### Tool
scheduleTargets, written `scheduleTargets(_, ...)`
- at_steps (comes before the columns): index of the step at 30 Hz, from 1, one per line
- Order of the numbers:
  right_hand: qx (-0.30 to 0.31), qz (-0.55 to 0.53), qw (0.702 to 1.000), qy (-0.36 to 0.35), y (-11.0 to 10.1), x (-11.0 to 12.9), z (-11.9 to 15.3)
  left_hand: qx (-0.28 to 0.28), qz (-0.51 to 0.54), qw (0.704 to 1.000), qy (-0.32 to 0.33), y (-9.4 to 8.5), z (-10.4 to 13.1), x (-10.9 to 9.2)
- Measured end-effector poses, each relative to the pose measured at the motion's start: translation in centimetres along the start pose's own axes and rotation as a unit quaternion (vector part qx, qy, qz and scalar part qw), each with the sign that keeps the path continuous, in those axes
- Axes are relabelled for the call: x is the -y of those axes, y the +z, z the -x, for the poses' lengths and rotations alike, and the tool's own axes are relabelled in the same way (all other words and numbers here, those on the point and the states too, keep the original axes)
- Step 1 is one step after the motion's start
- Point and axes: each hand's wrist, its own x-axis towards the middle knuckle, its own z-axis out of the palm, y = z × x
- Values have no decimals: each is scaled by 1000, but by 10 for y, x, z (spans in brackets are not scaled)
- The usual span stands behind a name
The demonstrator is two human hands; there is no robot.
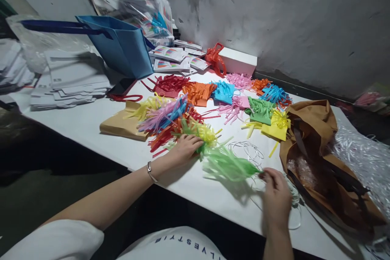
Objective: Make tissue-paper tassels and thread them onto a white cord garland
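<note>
Green tassel (233, 166): suspended over or lying on the bench (195, 185), narrowed at its tip, strands spread. Right hand (278, 195): closed, pinching the tip. Left hand (184, 150): over the mixed fringe pile (166, 120); grip cannot be determined. Fringed bundles (260, 109) behind: flat, ungathered. Obstructions: loose string (252, 146) beside the tassel; brown bag (313, 113) near the right hand.
</note>
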Motion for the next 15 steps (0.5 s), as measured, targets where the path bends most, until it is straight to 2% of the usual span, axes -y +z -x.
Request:
scheduleTargets(1,-80,47,995,-18,-16,-7,1,0,-11,1000,-24,-4,-1,5)
scheduleTargets(3,-211,144,966,-43,-47,-15,3,0,-25,997,-79,-15,-3,12)
scheduleTargets(4,-252,185,948,-54,-59,-15,4,-4,-29,994,-104,-22,-2,12)
scheduleTargets(5,-267,211,938,-64,-67,-11,6,-19,-31,992,-123,-31,-1,9)
scheduleTargets(7,-223,218,945,-99,-70,4,12,-87,-21,988,-125,-49,5,-11)
scheduleTargets(9,-107,162,970,-146,-56,28,20,-173,24,982,-76,-62,14,-46)
scheduleTargets(10,-48,117,979,-163,-45,40,25,-198,66,977,-37,-66,18,-67)
scheduleTargets(11,3,72,982,-172,-34,53,30,-196,114,974,13,-66,21,-87)
scheduleTargets(13,83,-19,983,-161,-14,73,37,-133,202,965,99,-59,24,-121)
scheduleTargets(15,116,-88,982,-120,-3,84,42,-79,297,946,101,-45,23,-138)
